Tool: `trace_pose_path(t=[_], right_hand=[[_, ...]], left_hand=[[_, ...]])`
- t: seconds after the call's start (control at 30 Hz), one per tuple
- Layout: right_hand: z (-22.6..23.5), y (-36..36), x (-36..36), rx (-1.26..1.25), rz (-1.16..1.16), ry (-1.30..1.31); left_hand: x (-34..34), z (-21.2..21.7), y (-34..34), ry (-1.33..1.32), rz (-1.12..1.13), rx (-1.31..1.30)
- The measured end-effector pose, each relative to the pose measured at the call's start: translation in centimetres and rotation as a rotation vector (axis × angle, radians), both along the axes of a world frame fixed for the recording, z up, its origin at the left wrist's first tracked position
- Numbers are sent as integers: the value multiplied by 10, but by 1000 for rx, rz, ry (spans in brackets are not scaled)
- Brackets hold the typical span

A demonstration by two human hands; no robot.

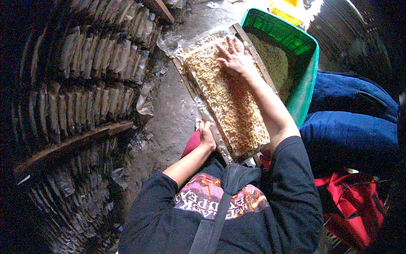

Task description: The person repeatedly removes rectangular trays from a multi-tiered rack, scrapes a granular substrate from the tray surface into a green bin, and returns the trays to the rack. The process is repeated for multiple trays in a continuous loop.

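- The right hand (235, 55) is lying flat, fingers spread, on the grain-filled tray (226, 95) beside the green crate (304, 91).
- The left hand (207, 134) is gripping the tray's near left edge.

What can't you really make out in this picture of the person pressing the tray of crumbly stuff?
Head view only:
- Left hand: its fingers curl round the wooden tray edge, so the grip is hidden.
- Green crate: far corner glared out; the right hand and forearm cover its near wall.
- Stacked trays on the left: too dark to tell their contents.
- Red bag: partly cut off by the dark rim.
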State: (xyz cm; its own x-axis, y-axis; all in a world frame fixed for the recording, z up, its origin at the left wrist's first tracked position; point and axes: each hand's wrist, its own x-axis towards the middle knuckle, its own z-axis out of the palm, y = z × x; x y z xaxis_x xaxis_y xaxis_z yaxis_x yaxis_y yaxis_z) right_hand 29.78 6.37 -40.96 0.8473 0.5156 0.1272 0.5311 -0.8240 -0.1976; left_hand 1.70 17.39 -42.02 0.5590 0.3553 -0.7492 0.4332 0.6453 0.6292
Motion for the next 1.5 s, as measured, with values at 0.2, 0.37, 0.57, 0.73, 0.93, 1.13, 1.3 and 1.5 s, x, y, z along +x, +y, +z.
trace_pose_path(t=[0.2,0.37,0.57,0.73,0.93,1.13,1.3,1.5], right_hand=[[-3,-45,-26,-228,135,3],[14,-70,-54,-106,0,30],[15,-66,-77,-29,53,-27],[25,-42,-128,-30,158,53],[39,-33,-164,15,181,129],[12,-63,-159,-160,-69,131],[0,-93,-156,-83,-152,128],[0,-110,-167,-158,-177,227]], left_hand=[[5,8,6,-18,11,-17],[1,4,9,-16,15,-20],[5,8,12,14,-33,-4],[7,3,12,44,-9,-24],[12,12,9,61,1,-94],[11,-12,15,90,-34,-158],[8,-15,19,78,-66,-146],[7,-21,20,106,-74,-38]])
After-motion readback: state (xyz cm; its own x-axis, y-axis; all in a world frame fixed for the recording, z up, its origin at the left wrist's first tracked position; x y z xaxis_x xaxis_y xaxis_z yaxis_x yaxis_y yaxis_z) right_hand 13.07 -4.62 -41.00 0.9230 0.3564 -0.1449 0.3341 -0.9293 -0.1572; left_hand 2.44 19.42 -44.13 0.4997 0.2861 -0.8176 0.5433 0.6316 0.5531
